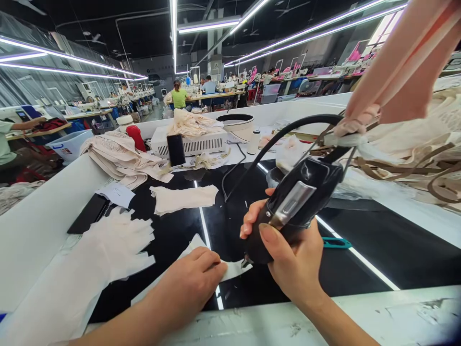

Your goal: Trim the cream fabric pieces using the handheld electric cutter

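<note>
Right hand (288, 250), yours, wraps tight around a black corded cutting tool (295, 204), thumb on top, its tip touching a white fabric piece (230, 269) at 6 o'clock on the glossy black worktop (360, 240). Left hand (194, 281) lies flat, fingers pressed together, pinning that piece just at 9 o'clock of the tip. Trimming looks to be under way; the next stroke calls for a steady wrist and fingers kept off the blade's line. Stacked cut pieces (108, 250) lie at 9 o'clock, another (183, 198) at 11.
</note>
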The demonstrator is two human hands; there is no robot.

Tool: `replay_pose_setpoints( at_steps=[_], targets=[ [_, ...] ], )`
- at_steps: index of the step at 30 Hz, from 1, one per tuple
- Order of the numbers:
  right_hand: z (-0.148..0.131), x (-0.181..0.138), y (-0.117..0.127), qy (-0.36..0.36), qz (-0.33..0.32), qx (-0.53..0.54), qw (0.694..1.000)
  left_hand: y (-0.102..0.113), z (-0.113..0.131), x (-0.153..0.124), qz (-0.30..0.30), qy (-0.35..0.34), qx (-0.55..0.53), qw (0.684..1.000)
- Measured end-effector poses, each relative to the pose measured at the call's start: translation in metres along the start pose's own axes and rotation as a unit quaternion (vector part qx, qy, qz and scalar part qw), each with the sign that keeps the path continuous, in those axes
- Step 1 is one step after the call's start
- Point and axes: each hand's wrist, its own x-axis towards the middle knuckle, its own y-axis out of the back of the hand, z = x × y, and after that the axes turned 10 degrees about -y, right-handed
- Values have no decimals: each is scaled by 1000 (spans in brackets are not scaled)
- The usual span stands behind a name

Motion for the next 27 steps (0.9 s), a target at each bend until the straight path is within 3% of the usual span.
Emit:
replay_pose_setpoints(
  at_steps=[7,27],
  targets=[
    [2,3,-11,-10,18,27,999,3,3,-4,26,0,-20,999],
    [15,6,-31,-40,-6,50,998,1,5,-1,58,9,2,998]
  ],
)
